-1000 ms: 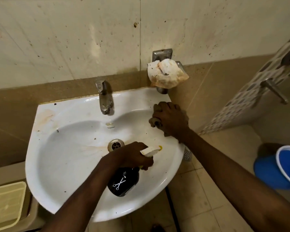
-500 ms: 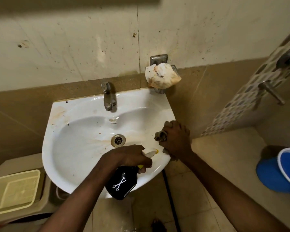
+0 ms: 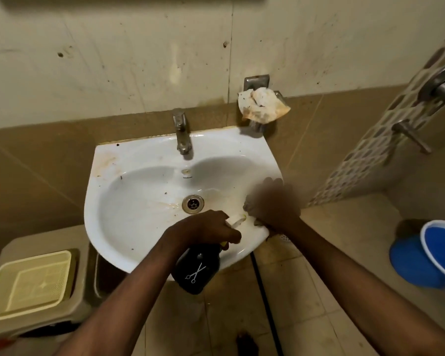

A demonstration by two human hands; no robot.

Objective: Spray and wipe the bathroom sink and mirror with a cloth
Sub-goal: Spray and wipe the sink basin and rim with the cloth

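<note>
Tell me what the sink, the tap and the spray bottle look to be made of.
Sink: likely glazed ceramic, glossy white with soft reflections and brown stains. Tap: metal, dull grey, seemingly tarnished. Spray bottle in the left hand: probably black plastic with a slight sheen, white scissors print and pale nozzle.

A home bathroom is indicated: a wall-hung white sink (image 3: 144, 201) with a tap (image 3: 181, 132) at 12 o'clock, stained wall tiles (image 3: 113, 60), and a blue bucket (image 3: 439, 253) at 3 o'clock.
</note>
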